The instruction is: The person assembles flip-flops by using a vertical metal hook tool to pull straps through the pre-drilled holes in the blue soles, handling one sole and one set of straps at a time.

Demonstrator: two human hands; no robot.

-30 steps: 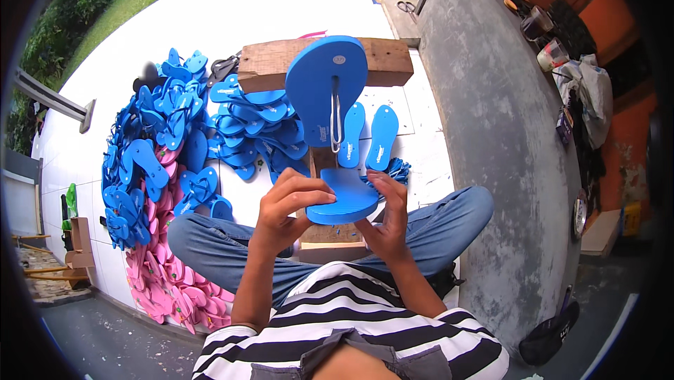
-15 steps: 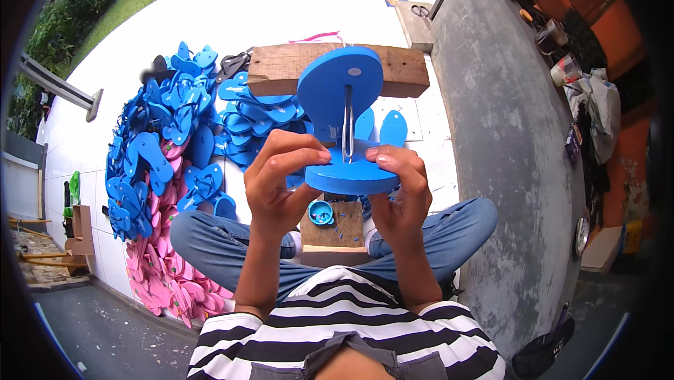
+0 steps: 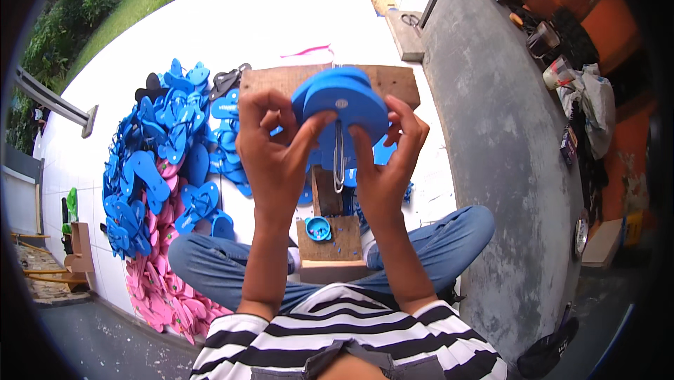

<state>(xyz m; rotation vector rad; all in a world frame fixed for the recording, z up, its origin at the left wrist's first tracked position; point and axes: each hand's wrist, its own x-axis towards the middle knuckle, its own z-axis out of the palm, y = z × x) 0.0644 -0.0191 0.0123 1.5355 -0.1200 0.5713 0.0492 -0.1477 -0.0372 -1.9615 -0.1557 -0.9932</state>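
A blue flip-flop sole with a small round pale mark is tipped up toward me. My left hand grips its left side, thumb on the near face. On the right side my right hand holds it in the same way. Another blue sole shows just behind its upper edge. Below the mark a long, thin metal wire loop hangs between my thumbs. Behind the soles lies a thick wooden beam. Several of my fingertips are hidden behind the sole.
Blue flip-flops and pink flip-flops lie heaped at the left. Between my crossed legs a small blue bowl with small bits stands on a wooden board. Scissors lie on a ledge. A grey concrete strip runs along the right.
Both hands have moved up and away from me with the lower sole. It has swung from nearly flat to tipped up, close against the other sole.
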